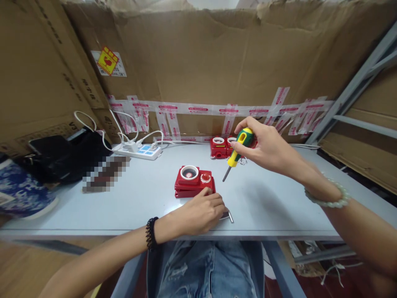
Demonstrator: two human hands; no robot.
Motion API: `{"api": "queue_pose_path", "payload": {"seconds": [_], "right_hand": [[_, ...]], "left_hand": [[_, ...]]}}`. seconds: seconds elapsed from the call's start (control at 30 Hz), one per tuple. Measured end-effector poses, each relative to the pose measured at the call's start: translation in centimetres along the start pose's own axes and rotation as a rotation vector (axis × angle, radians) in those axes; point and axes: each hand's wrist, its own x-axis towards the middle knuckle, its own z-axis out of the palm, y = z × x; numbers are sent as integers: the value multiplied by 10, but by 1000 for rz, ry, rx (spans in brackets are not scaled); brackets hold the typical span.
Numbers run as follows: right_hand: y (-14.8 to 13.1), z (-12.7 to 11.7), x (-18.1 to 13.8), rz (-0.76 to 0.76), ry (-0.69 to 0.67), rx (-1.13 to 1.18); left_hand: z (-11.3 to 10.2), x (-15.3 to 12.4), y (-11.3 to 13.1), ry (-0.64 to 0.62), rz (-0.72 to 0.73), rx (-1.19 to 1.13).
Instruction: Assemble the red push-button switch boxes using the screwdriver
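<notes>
The right hand (263,142) pinches a yellow-and-green screwdriver (235,155) between thumb and fingers, blade angled down, its tip hanging clear of the tabletop. The fingers of the left hand (207,210) are curled and bunched; whether they grip anything underneath, I cannot tell. They overlap the near right corner of the red control box (194,185), which sits at the centre of the work area. Taking that box as the dial's centre, with twelve pointing away from the person, the screwdriver tip is at three o'clock and an L-shaped metal rod (230,217) pokes out beside the left hand at four to five.

The box's cover looks slightly askew on its base; uneven pressure from the left hand could, I judge, shift it or nip a fingertip. A loose pinch might let the screwdriver slip and scratch the white-ringed window (189,172).

The pale table (279,207) carries more red boxes (218,151) at one o'clock, a white power strip (141,152) at ten to eleven and a blue-patterned cylinder (21,190) at nine. Taped cardboard (198,62) walls off twelve; a grey metal frame (356,89) rises at two.
</notes>
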Motion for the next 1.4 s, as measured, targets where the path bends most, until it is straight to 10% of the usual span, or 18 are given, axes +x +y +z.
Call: {"api": "queue_pose_path", "payload": {"seconds": [1.0,1.2,1.3,1.4], "right_hand": [[7,22,1,26,-77,80],[4,32,4,5,115,132],[3,38,7,7,305,126],[5,45,8,-40,407,75]], "left_hand": [[8,-40,-9,20,-8,-402],[1,-48,-15,255,-4,-254],[-16,-51,-31,511,-209,-113],[-31,-50,-52,452,-439,-26]]}}
